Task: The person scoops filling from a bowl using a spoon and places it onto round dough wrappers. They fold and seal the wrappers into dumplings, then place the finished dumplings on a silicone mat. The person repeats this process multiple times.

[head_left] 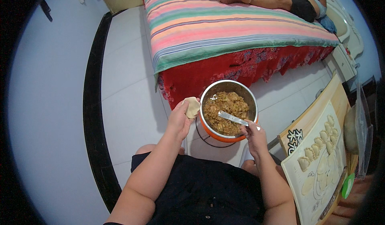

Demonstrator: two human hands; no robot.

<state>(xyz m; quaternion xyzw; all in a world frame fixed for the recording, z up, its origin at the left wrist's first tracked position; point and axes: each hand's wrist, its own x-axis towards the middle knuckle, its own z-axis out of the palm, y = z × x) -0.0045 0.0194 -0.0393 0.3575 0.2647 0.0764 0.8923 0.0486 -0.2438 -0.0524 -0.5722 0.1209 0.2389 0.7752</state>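
Observation:
A round dough wrapper [192, 107] lies in my left hand [179, 118], whose fingers and thumb close on its edge just left of the metal pot. My right hand [254, 135] grips the handle of a flat metal spatula [232, 118]. Its blade rests on the brown minced filling [224, 104] in the pot. The steel pot [255, 92], orange on the outside low down, stands between my hands in front of my knees. To the right, rows of folded dumplings [317, 144] sit on a pale mat [294, 173], near several flat wrappers [309, 185].
The mat covers a wooden table [341, 90] at my right. A green-handled tool [348, 185] and a round pale container [351, 128] are at its far side. Ahead, a bed [200, 24] with a striped cover carries a lying person [272, 2]. A wall [52, 84] rises at left.

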